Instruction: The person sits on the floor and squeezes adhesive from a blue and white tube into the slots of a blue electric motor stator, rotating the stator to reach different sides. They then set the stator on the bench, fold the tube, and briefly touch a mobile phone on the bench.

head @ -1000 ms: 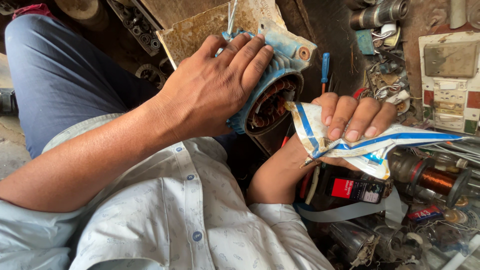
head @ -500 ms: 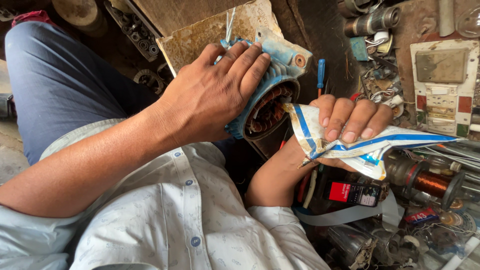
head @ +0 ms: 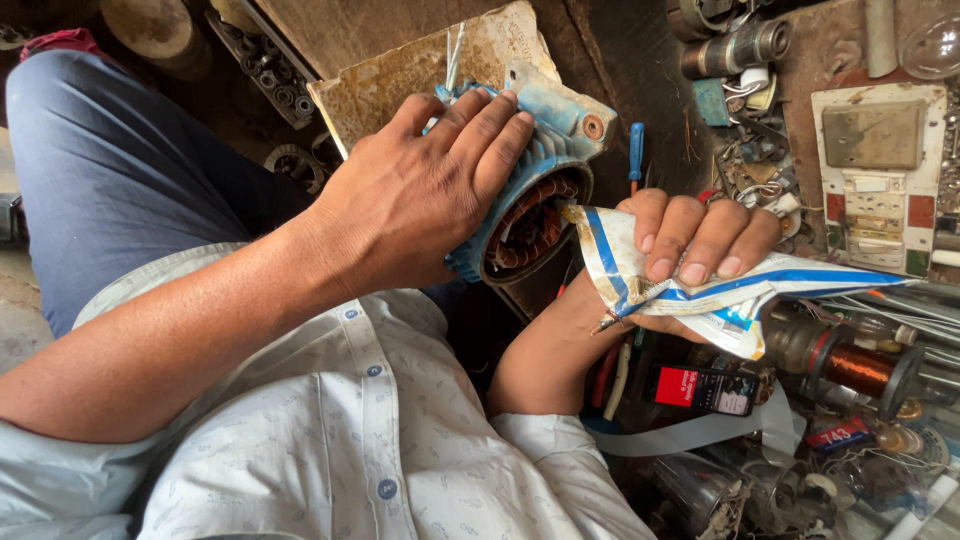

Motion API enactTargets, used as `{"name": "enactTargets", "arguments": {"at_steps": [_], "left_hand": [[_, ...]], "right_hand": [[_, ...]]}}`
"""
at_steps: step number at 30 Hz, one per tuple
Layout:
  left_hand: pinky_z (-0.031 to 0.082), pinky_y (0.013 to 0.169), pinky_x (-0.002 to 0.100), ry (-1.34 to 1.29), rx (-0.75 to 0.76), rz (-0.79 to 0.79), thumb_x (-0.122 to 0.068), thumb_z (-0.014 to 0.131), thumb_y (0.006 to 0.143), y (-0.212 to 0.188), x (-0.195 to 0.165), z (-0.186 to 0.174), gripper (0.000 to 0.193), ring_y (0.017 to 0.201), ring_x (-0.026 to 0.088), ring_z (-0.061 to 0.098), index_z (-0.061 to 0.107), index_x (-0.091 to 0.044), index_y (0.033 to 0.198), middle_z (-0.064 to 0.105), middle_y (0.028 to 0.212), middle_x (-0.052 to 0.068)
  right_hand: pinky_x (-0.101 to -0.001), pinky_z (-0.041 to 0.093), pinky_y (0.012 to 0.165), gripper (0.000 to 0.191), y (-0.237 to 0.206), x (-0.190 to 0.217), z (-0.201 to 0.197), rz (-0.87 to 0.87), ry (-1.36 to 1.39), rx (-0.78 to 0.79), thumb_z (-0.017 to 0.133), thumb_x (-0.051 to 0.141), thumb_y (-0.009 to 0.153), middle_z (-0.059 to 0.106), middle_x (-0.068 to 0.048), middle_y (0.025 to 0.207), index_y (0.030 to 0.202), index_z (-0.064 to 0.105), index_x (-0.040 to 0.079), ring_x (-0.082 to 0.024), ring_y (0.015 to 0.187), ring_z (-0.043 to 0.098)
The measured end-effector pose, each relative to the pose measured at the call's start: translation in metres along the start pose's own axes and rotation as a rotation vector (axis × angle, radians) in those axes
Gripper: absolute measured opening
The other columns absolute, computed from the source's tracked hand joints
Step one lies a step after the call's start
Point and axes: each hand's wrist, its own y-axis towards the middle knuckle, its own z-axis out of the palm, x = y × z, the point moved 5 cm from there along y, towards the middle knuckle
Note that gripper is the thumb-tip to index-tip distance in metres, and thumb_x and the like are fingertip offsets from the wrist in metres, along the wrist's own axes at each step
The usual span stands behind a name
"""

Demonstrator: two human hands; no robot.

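motor housing [head: 545,150]: chipped blue-painted metal | wrapper [head: 700,295]: glossy crinkled plastic (white-blue) | shirt [head: 330,440]: matt cloth

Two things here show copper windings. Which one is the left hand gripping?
The blue motor stator, under the left hand. The copper wire spool lies untouched, right of the right hand.

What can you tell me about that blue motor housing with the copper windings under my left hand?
The round blue-painted metal motor housing looks worn, with chipped paint and a ribbed outer wall. A mounting lug with a bolt hole sticks out at its top right. Its open end faces down and right, showing reddish-brown copper windings inside. The left hand lies over its side, fingers spread. The crumpled white and blue plastic wrapper in the right hand meets its rim.
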Motion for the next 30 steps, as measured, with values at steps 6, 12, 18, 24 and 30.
{"name": "enactTargets", "arguments": {"at_steps": [6,12,18,24,30], "left_hand": [[0.04,0.102,0.043,0.016,0.009,0.0,-0.036,0.088,0.055,0.001,0.0,0.0,0.114,0.135,0.034,0.051,0.038,0.009,0.147,0.047,0.149,0.027],[0.04,0.103,0.043,0.011,0.01,-0.002,-0.036,0.09,0.055,0.0,0.0,0.002,0.116,0.136,0.034,0.051,0.036,0.009,0.148,0.047,0.149,0.027],[0.037,0.108,0.043,0.037,0.034,0.004,-0.066,0.089,0.04,-0.002,0.002,0.009,0.146,0.14,0.033,0.049,0.033,0.007,0.152,0.045,0.154,0.024],[0.037,0.108,0.05,-0.085,-0.015,-0.005,-0.078,0.09,0.041,-0.002,0.013,0.012,0.149,0.136,0.04,0.049,0.032,0.01,0.148,0.047,0.149,0.027],[0.04,0.108,0.056,-0.319,-0.034,-0.017,-0.069,0.094,0.05,0.001,0.051,0.018,0.135,0.114,0.044,0.065,0.037,0.009,0.144,0.064,0.123,0.027]], "right_hand": [[-0.0305,0.048,0.071,0.04,0.001,0.0,0.001,0.0,-0.002,0.01,0.076,0.045,0.091,0.061,0.001,0.081,0.096,0.053,0.012,-0.012,0.069,0.063],[-0.0305,0.048,0.071,0.04,-0.001,0.0,0.0,0.002,-0.002,0.02,0.076,0.045,0.091,0.061,0.001,0.081,0.096,0.053,0.013,-0.012,0.069,0.063],[-0.0304,0.048,0.071,0.04,-0.004,0.0,-0.003,-0.009,-0.011,0.032,0.077,0.044,0.09,0.061,0.001,0.081,0.095,0.052,0.013,-0.012,0.069,0.063],[-0.03,0.048,0.071,0.037,-0.009,-0.005,-0.005,-0.034,-0.014,0.021,0.076,0.042,0.092,0.061,0.002,0.081,0.095,0.053,0.014,-0.012,0.07,0.063],[-0.0272,0.048,0.075,0.037,-0.009,-0.017,-0.011,-0.104,0.145,-0.085,0.082,0.035,0.089,0.059,0.003,0.085,0.098,0.053,0.014,-0.009,0.075,0.062]]}}
